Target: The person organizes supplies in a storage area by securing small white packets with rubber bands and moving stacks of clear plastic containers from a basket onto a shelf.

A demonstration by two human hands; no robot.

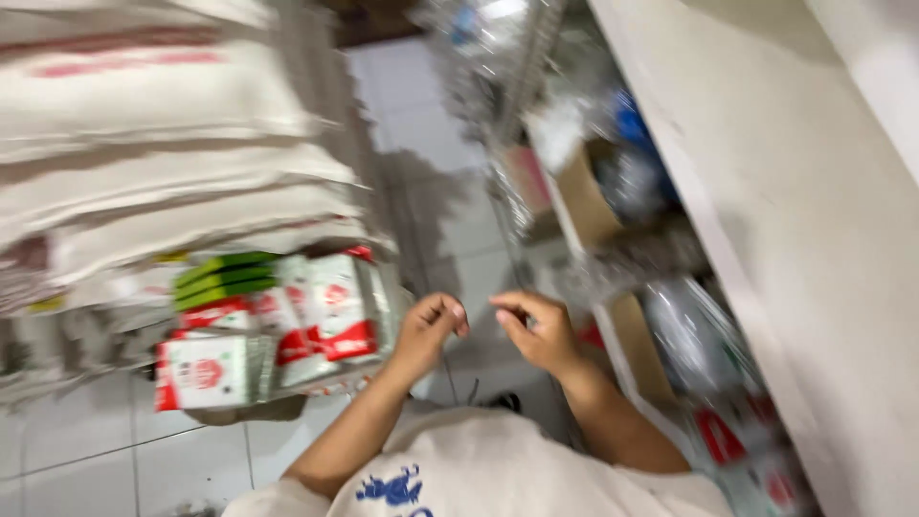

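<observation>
My left hand and my right hand are raised close together in front of my chest, above the tiled floor. Both have fingers curled, fingertips almost meeting; I see nothing held in either, though blur hides any small item. My pale shirt fills the bottom of the view. Left of my left hand is a stack of red, white and green packets.
Piled white sacks fill the left side. A pale counter or shelf edge runs along the right, with cardboard boxes and plastic-wrapped goods beneath it. A narrow tiled aisle runs between them.
</observation>
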